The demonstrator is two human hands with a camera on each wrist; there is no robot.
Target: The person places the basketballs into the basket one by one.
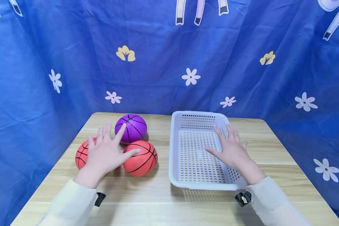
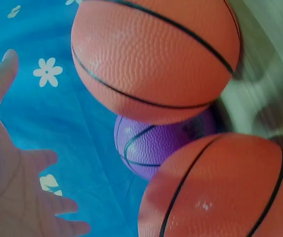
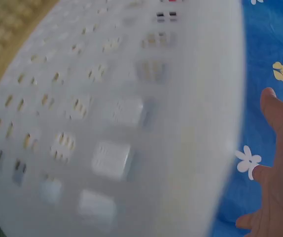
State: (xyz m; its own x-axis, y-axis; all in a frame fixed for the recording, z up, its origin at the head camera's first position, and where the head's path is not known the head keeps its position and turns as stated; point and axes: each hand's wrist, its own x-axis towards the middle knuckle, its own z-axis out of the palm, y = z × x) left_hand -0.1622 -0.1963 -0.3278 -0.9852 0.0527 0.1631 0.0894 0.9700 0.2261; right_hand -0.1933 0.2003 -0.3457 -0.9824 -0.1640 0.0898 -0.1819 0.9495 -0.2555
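My left hand [image 1: 105,153] hovers with spread fingers over the balls on the left of the table. Below and beside it are a purple ball [image 1: 134,128] at the back, an orange-red basketball [image 1: 141,158] to the right, and another orange-red basketball [image 1: 82,155] partly hidden behind the hand. In the left wrist view the palm [image 2: 13,192] faces the balls, apart from them. My right hand [image 1: 233,150], fingers spread, is above the right side of a white plastic basket [image 1: 174,150]. The right wrist view has the basket wall [image 3: 195,123] close up, the hand [image 3: 279,187] off to its right.
The wooden table [image 1: 147,204] has its back edge against a blue curtain [image 1: 158,62] printed with flowers and animal legs. The curtain also closes off the left and right sides. The basket interior shows only its perforated floor.
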